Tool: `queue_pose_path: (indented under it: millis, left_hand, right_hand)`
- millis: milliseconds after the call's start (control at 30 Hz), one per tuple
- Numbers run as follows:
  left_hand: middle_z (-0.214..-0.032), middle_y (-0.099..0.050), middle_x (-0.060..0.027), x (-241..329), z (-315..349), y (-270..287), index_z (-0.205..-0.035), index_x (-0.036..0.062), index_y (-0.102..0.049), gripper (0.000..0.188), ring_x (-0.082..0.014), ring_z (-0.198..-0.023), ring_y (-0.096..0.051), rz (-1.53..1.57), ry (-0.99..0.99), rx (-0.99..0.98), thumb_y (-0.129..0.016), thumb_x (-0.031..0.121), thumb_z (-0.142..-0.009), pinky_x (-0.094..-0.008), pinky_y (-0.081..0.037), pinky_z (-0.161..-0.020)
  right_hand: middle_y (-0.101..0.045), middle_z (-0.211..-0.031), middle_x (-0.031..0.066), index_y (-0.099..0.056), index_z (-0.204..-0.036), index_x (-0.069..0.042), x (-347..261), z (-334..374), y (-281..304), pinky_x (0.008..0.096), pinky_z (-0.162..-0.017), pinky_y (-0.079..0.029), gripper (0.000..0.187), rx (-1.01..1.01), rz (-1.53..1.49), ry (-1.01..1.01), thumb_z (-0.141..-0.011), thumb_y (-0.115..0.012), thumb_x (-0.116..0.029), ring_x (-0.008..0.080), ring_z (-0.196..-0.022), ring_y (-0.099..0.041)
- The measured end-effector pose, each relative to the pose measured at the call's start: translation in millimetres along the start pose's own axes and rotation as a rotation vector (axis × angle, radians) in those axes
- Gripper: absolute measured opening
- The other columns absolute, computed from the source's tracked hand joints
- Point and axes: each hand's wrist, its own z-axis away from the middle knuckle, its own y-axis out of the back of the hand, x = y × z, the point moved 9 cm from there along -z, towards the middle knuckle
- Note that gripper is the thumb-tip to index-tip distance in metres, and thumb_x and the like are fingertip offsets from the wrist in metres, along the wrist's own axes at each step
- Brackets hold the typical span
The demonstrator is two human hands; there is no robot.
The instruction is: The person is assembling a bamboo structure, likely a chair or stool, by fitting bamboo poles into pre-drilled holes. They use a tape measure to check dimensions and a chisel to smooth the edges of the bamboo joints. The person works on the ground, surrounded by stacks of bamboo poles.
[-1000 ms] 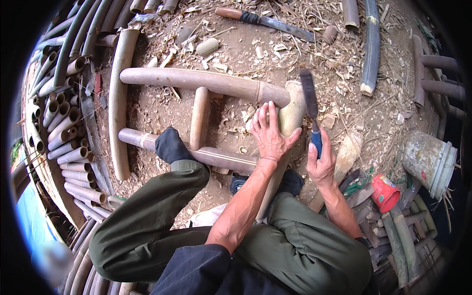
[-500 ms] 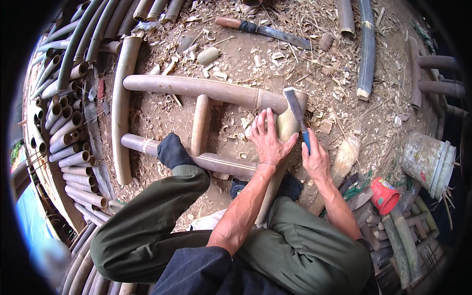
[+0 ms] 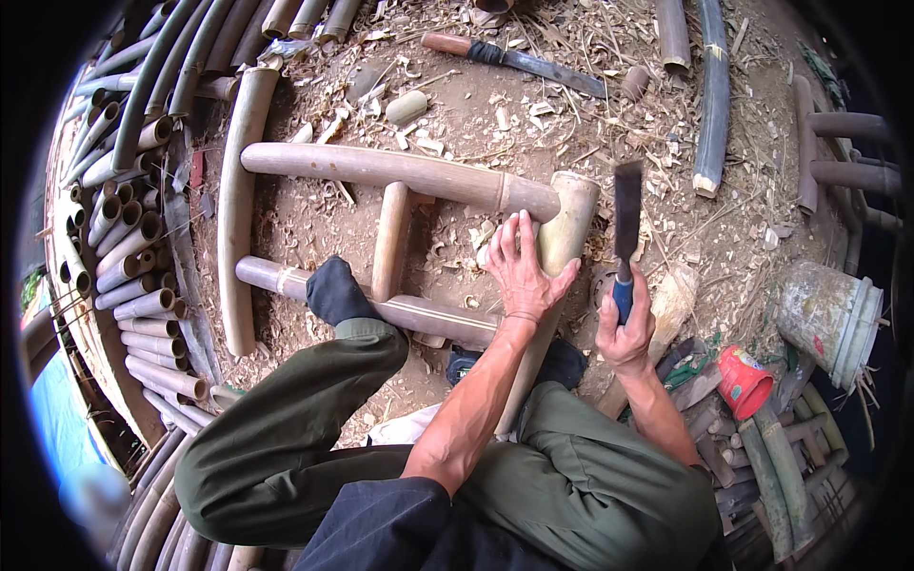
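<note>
A bamboo frame [image 3: 381, 171] lies on the ground in front of me, its two long rails joined by a short crosspiece [image 3: 391, 238] and a pole at each end. My left hand [image 3: 526, 271] rests on the right end pole [image 3: 574, 217] with its fingers spread, close to the upper rail's joint. In my right hand [image 3: 625, 331] is a chisel [image 3: 627, 214], gripped by its blue handle. Its broad, dark blade points away from me, right of the pole and apart from it. My dark-covered left foot [image 3: 338, 290] presses on the lower rail.
A wooden-handled knife [image 3: 514, 59] lies beyond the frame among shavings. Cut bamboo tubes [image 3: 133, 252] are stacked at left. To the right are a wooden mallet-like piece [image 3: 671, 309], a red cup [image 3: 745, 381], a dirty bucket [image 3: 828, 319] and bamboo offcuts [image 3: 776, 476].
My right hand has drawn the chisel off the right end pole, moving it rightward and toward me, and the blade has turned more upright. My left hand stays where it was.
</note>
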Motion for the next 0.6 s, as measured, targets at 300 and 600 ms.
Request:
queue_pose_path:
  millis: [300, 600]
  left_hand:
    - [-0.143, -0.037, -0.0141, 0.7, 3.3, 1.5, -0.148, 0.0066, -0.035, 0.108, -0.0354, -0.13, -0.034, 0.006, -0.001, 0.007, -0.075, 0.063, -0.065, -0.0534, -0.024, -0.106]
    - [-0.142, -0.037, -0.0148, 0.8, 3.1, 0.3, -0.147, 0.0071, -0.035, 0.103, -0.0359, -0.131, -0.033, 0.041, 0.018, -0.013, -0.071, 0.062, -0.067, -0.0558, -0.022, -0.108]
  right_hand:
    - [-0.062, -0.117, 0.0275, -0.045, -0.135, 0.004, -8.7, -8.8, -1.5, 0.0447, -0.077, -0.058, 0.046, 0.006, 0.007, -0.034, -0.094, -0.059, -0.014, 0.043, -0.096, -0.067]
    - [-0.063, -0.116, 0.0267, -0.045, -0.137, 0.001, -2.8, -21.1, -7.8, 0.044, -0.081, -0.056, 0.048, -0.065, 0.023, -0.146, -0.094, -0.058, -0.014, 0.0401, -0.101, -0.066]
